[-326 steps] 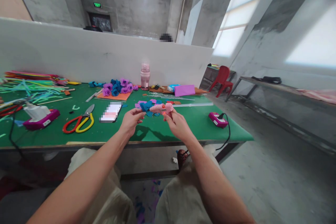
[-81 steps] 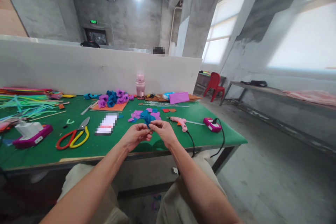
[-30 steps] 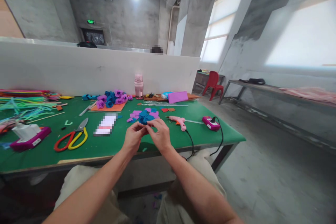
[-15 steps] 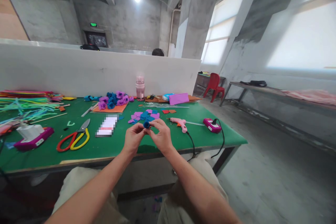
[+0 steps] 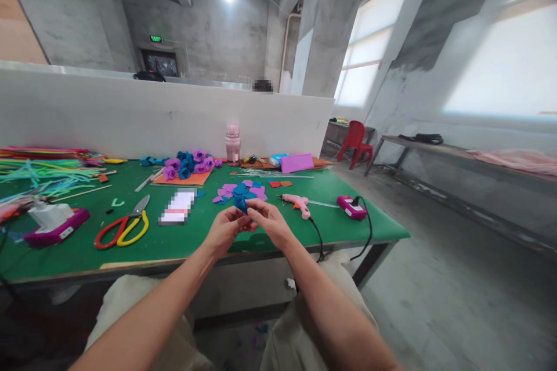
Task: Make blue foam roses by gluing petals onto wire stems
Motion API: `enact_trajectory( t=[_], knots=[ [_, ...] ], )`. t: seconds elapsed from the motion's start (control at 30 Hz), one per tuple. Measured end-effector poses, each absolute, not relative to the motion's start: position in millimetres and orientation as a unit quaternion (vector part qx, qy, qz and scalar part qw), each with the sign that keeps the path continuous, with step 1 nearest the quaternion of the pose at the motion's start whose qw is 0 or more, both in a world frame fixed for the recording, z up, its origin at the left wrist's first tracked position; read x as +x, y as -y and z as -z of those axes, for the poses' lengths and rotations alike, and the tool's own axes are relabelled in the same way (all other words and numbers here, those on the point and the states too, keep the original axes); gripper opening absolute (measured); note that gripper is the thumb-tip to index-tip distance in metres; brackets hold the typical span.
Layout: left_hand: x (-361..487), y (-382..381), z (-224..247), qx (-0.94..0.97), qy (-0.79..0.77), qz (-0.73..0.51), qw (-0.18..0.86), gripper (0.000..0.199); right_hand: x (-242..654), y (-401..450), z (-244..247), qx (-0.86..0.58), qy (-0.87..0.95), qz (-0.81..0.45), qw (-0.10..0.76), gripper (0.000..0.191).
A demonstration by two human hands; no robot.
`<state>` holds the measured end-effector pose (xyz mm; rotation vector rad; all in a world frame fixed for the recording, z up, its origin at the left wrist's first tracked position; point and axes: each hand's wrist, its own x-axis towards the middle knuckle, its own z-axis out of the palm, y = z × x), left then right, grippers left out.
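Observation:
A small dark blue paper flower [image 5: 241,203] is held between both hands above the front part of the green table. My left hand [image 5: 225,229] has its fingers closed round the flower's lower left side. My right hand [image 5: 270,221] pinches it from the right. Just behind the hands lie loose purple and blue paper pieces [image 5: 226,190]. Finished-looking purple and blue flowers [image 5: 185,166] sit bunched on an orange sheet farther back. A pink glue gun [image 5: 297,203] rests to the right of my right hand.
Scissors with red and yellow handles [image 5: 126,228] and a phone-like blurred item [image 5: 177,207] lie left. Purple power strips [image 5: 56,226] [image 5: 351,207] stand at both sides. A pink bottle [image 5: 233,144] is by the white partition [image 5: 174,119]. Colourful stems [image 5: 47,171] fill the back left.
The blue flower has tilted, now showing its side instead of its round opening. Both hands have turned slightly and shifted their fingers around it.

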<state>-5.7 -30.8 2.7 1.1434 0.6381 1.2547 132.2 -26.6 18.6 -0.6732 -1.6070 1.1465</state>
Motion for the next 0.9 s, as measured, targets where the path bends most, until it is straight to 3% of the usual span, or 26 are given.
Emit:
enact_trajectory(
  t=[0.37,0.43,0.53,0.63,0.73,0.83,0.9],
  knots=[
    [-14,33,-8,0.512,-0.321,-0.497,0.623,0.024,133,22,-14,-0.285,0.632,-0.481,0.537,0.019],
    [-39,27,-17,0.565,-0.395,-0.459,0.561,0.031,134,20,-13,-0.298,0.592,-0.507,0.551,0.022],
    [-108,16,-33,0.619,-0.569,-0.452,0.297,0.025,142,17,-10,-0.315,0.53,-0.56,0.554,0.029],
    [-183,17,-39,0.608,-0.769,-0.199,0.011,0.009,154,13,-10,-0.319,0.513,-0.596,0.529,0.033],
    [-224,25,-34,0.571,-0.813,-0.113,0.0,0.018,163,13,-13,-0.32,0.534,-0.595,0.509,0.033],
    [-230,30,-29,0.56,-0.826,-0.067,0.01,0.011,166,16,-18,-0.311,0.558,-0.581,0.504,0.034],
    [-229,28,-29,0.556,-0.829,-0.051,0.026,0.018,167,18,-21,-0.299,0.572,-0.578,0.5,0.034]
  ],
)
